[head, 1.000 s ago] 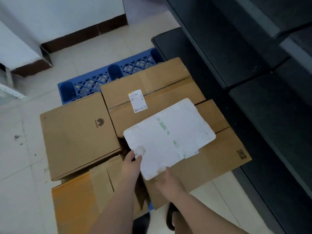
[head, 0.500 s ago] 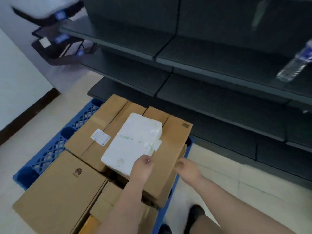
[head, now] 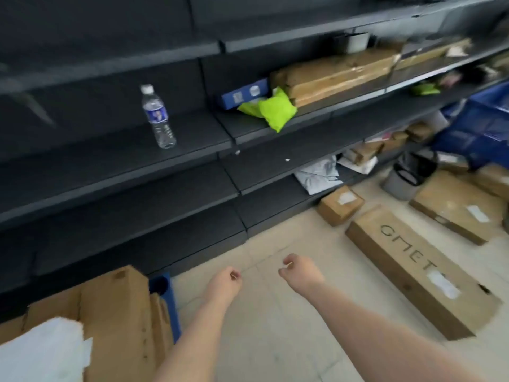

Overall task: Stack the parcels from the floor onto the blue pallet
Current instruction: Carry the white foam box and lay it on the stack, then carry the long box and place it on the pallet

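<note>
My left hand and my right hand hang over bare floor tiles, fingers loosely curled, holding nothing. At the lower left, brown cardboard parcels lie stacked on the blue pallet, of which only a corner shows. A white foam parcel lies on top of them. On the floor to the right lies a long brown box with dark lettering. A small brown box and a flat brown box lie further back.
Dark metal shelving runs along the left and back. On it stand a water bottle, green bags and a long brown carton. A grey bin and blue crates sit at the far right.
Both hands let go of the white foam parcel, which stays on the stack. The view swung right, away from the pallet toward the parcels on the floor.
</note>
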